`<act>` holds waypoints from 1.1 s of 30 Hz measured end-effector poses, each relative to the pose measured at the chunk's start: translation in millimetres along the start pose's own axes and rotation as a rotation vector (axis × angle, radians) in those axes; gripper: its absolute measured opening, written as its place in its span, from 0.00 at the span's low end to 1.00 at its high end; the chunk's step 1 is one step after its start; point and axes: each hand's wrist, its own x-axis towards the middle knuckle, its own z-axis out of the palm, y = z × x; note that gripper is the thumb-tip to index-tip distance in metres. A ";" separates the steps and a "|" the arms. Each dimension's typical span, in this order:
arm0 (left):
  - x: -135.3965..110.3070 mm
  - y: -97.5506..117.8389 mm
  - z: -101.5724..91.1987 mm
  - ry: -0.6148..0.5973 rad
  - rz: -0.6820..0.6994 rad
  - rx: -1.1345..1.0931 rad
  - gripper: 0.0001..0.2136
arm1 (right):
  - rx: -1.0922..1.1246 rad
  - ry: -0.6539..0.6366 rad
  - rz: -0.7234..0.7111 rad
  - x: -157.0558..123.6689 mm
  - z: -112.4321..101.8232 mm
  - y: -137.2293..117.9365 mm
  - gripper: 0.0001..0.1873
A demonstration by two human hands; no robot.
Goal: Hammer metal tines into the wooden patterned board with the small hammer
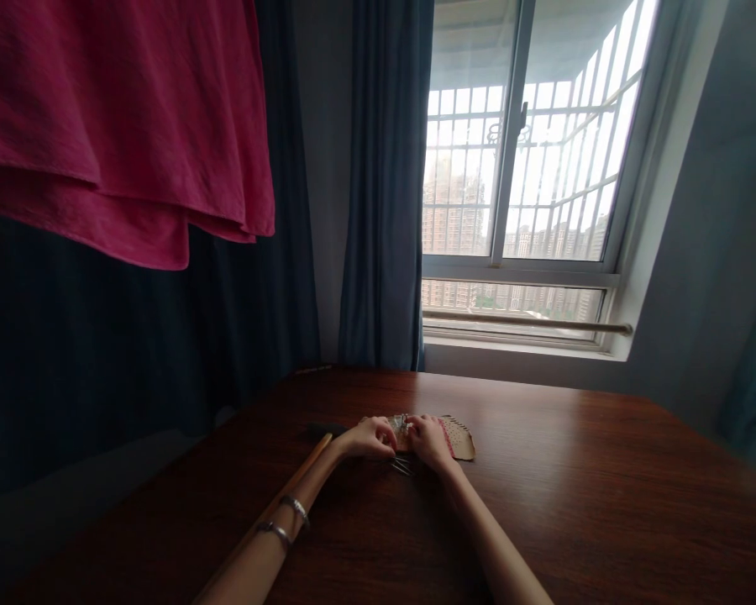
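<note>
My left hand point(373, 437) is curled with its fingertips drawn together at the left part of a tan cardboard-like piece. Whatever those fingers hold is too small to make out. My right hand point(426, 437) rests over the middle of the tan piece point(463, 440), which has rows of small dark holes or dots and a pinkish-red strip. Its fingers are bent together by a small shiny, clear or metallic bit point(401, 422); their grip is partly hidden. Just below, between both hands, several thin metal nails or pins point(401, 465) lie on the table.
A hammer-like tool with a wooden handle point(318, 452) lies partly beneath my left forearm, its dark head beyond. All this is on a brown wooden table point(560, 487). A pink cloth point(126, 126) hangs at upper left, before dark curtains point(387, 185). A barred window stands behind.
</note>
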 end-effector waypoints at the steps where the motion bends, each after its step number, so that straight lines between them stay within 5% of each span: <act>1: 0.1 0.7 0.3 -0.005 -0.006 0.002 0.14 | -0.010 0.006 0.001 -0.4 0.7 -0.3 0.13; 4: 6.1 -1.6 7.1 0.074 -0.072 -0.057 0.15 | -0.039 0.029 0.018 -0.2 2.4 -1.3 0.12; 11: 29.8 -5.5 35.6 0.495 -0.126 0.014 0.11 | -0.111 0.097 0.070 -2.2 5.0 -9.2 0.11; 22: 29.5 10.0 45.4 0.531 -0.152 0.151 0.10 | -0.072 0.120 0.080 -5.6 2.9 -11.7 0.09; 33: 34.7 4.2 47.1 0.586 -0.217 -0.029 0.14 | 0.088 0.024 0.141 4.1 -1.2 -9.2 0.12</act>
